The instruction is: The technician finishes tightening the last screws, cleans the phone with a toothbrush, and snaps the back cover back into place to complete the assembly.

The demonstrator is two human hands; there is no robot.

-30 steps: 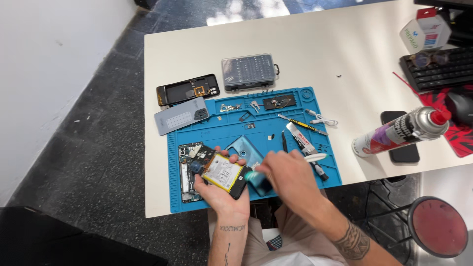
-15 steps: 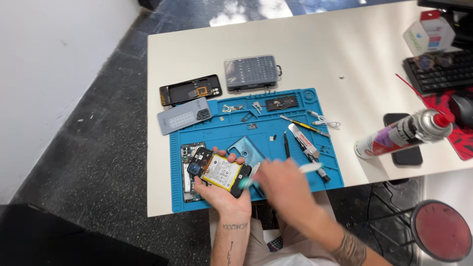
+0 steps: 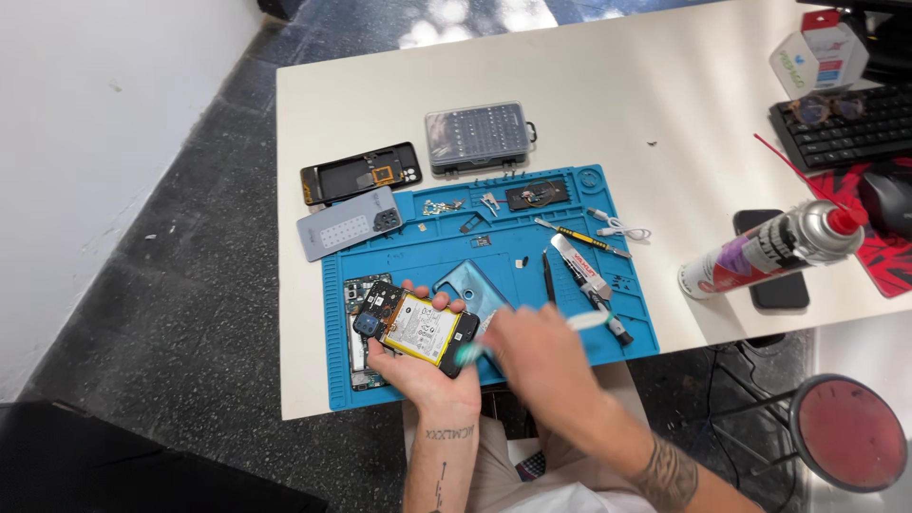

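yellow-batteried opened phone [image 3: 418, 328] rests in left hand [image 3: 418, 370], right hand [image 3: 537, 356] beside.

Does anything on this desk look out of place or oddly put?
One thing: the spray can lies on its side at the table edge, resting across a dark phone, so it might roll. Otherwise the opened phone in the left hand and the parts on the blue mat look deliberately laid out.

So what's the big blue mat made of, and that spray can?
The blue mat looks like soft, matte rubber or silicone: dull surface, moulded little compartments. The spray can looks like shiny metal, gleaming silver near its red cap.
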